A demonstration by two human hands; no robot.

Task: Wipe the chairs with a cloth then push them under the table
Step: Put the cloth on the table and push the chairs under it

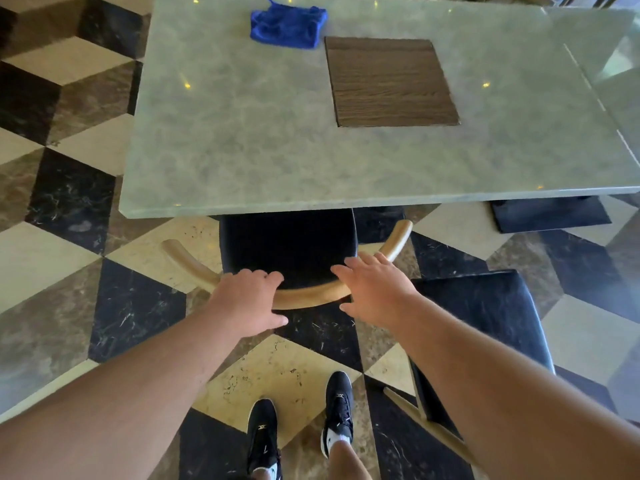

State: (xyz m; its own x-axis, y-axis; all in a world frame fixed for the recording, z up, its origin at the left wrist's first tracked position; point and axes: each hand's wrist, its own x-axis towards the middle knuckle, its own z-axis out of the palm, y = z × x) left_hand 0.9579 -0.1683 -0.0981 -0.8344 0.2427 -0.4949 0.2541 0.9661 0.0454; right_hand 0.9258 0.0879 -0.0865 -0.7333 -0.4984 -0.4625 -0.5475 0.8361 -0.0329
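A chair (289, 244) with a black seat and a curved light-wood backrest (308, 296) stands partly under the grey marble table (242, 133). My left hand (247, 301) lies over the backrest, fingers curled on its top edge. My right hand (372, 289) hovers at the backrest's right part with its fingers spread, and contact is unclear. A crumpled blue cloth (288, 26) lies on the far part of the table, away from both hands. A second black-seated chair (485, 327) stands to my right, out from the table and partly hidden by my right arm.
A brown wooden square mat (389, 81) lies on the table right of the cloth. A black table base (550, 213) shows under the right side. The floor is patterned marble tiles (104, 237). My two feet in black shoes (301, 431) stand behind the chair.
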